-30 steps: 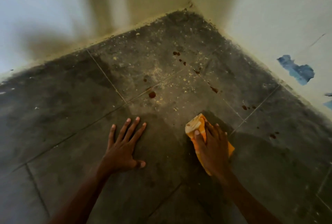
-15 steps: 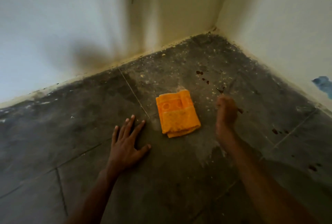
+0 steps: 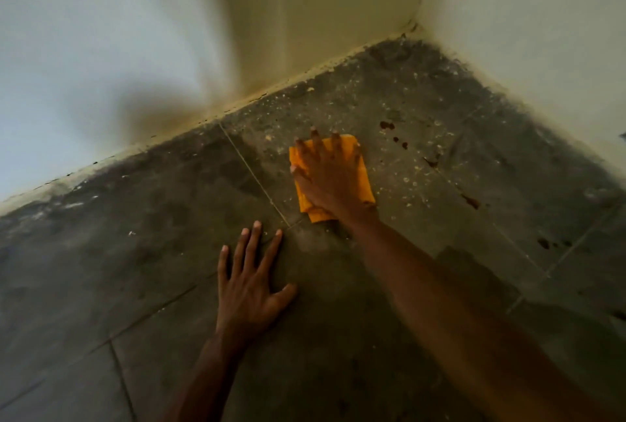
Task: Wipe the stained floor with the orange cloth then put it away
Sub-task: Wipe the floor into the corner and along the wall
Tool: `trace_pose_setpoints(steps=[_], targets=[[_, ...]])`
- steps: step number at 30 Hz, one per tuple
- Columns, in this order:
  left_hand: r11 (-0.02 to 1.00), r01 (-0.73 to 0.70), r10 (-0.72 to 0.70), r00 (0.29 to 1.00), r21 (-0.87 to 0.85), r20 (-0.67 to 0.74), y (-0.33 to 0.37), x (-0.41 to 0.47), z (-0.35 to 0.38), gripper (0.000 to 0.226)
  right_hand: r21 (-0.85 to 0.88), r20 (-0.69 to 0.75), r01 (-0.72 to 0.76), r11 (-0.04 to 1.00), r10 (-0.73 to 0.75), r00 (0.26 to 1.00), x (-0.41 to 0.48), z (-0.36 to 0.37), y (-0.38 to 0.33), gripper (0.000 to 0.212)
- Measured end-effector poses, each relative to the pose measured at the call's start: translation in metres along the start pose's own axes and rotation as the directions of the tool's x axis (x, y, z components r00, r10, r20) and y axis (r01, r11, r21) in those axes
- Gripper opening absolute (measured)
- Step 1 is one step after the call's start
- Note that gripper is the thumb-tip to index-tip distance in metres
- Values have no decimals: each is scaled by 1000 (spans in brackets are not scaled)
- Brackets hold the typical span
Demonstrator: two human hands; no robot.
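The folded orange cloth (image 3: 366, 181) lies flat on the dark grey tiled floor (image 3: 152, 252) near the room's corner. My right hand (image 3: 330, 174) presses down on it with fingers spread and straight, covering most of the cloth. My left hand (image 3: 250, 289) rests flat on the floor nearer to me, fingers spread, holding nothing. Dark red-brown stains (image 3: 388, 124) dot the tiles to the right of the cloth, with further spots (image 3: 471, 201) along the right. Pale specks are scattered over the tiles around the cloth.
Two pale walls (image 3: 321, 15) meet in a corner (image 3: 415, 27) just beyond the cloth. The right wall (image 3: 525, 32) runs along the stained tiles. More dark spots (image 3: 543, 243) sit at the right. Grout lines cross the floor.
A second ago my right hand wiped with the cloth; then it let go and the cloth lay alone. Now that hand presses flat on the cloth again. My left hand stayed planted.
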State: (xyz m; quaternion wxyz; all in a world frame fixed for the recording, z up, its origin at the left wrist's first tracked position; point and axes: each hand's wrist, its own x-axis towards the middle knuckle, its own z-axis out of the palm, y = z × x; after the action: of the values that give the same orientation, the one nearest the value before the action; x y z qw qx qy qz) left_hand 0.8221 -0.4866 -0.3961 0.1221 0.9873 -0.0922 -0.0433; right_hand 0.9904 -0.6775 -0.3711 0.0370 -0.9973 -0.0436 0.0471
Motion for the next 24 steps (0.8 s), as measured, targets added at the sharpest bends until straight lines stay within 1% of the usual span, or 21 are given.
trace_pose_setpoints(steps=[2, 4, 5, 6, 8, 10, 11, 12, 13, 14, 15, 16, 17, 18, 19, 21, 22, 23, 24], targets=[[1000, 2, -1, 1000, -13, 13, 0, -1, 0, 90, -7, 21, 93, 996, -93, 995, -51, 7, -4, 68], [1000, 12, -11, 1000, -18, 27, 0, 1, -2, 90, 13, -26, 209, 978, -208, 978, -117, 16, 8, 68], [1000, 17, -16, 999, -20, 34, 2, 1, -2, 91, 27, -16, 231, 973, -230, 973, -126, 12, 19, 68], [1000, 10, -9, 999, -17, 31, 2, 1, 0, 91, 20, -26, 225, 974, -224, 974, -115, 11, 27, 68], [999, 2, -2, 1000, -33, 17, -1, 1, 1, 91, -19, -26, 133, 991, -134, 991, -57, 6, 26, 70], [999, 7, -6, 1000, -35, 17, -1, 1, 0, 92, -54, 32, 20, 998, -18, 999, -4, -8, 11, 76], [1000, 10, -9, 1000, -29, 20, 1, 1, -1, 93, -56, 41, 13, 998, -11, 999, 3, -9, 4, 78], [999, 13, -13, 1000, -29, 16, 3, 2, -2, 95, -65, 34, 77, 995, -75, 997, -6, -7, -2, 78], [999, 34, -33, 999, -36, 14, 4, 1, -4, 98, -78, 38, 191, 978, -189, 981, -29, -4, -5, 76], [998, 47, -46, 999, -48, 16, 4, 1, -4, 102, -95, 47, 309, 946, -306, 951, -64, 5, -3, 75], [996, 58, -57, 998, -61, 25, 4, 1, -6, 104, -86, 85, 408, 909, -401, 912, -103, 7, 5, 76], [996, 63, -61, 998, -69, 28, 4, 2, -5, 105, -63, 89, 451, 890, -445, 891, -128, 5, 19, 77], [996, 64, -61, 997, -67, 37, 5, 2, -7, 105, -66, 83, 452, 890, -447, 891, -130, 4, 35, 77], [996, 63, -60, 997, -63, 41, 4, 2, -6, 105, -87, 65, 415, 906, -411, 910, -115, 6, 46, 76], [996, 60, -57, 997, -61, 43, 4, 3, -6, 105, -106, 37, 336, 936, -334, 942, -86, 4, 51, 75], [997, 52, -50, 998, -49, 35, 4, 1, -4, 106, -97, 34, 181, 979, -178, 983, -16, -6, 36, 74], [998, 46, -45, 999, -46, 28, 3, 1, -2, 107, -77, 47, 149, 986, -146, 988, 8, -12, 19, 74], [998, 44, -44, 999, -47, 17, 3, 2, -1, 108, -71, 50, 156, 985, -153, 987, 21, -15, -2, 74], [998, 49, -49, 999, -47, 7, 3, 2, 0, 110, -90, 44, 206, 974, -203, 978, 18, -12, -21, 74]])
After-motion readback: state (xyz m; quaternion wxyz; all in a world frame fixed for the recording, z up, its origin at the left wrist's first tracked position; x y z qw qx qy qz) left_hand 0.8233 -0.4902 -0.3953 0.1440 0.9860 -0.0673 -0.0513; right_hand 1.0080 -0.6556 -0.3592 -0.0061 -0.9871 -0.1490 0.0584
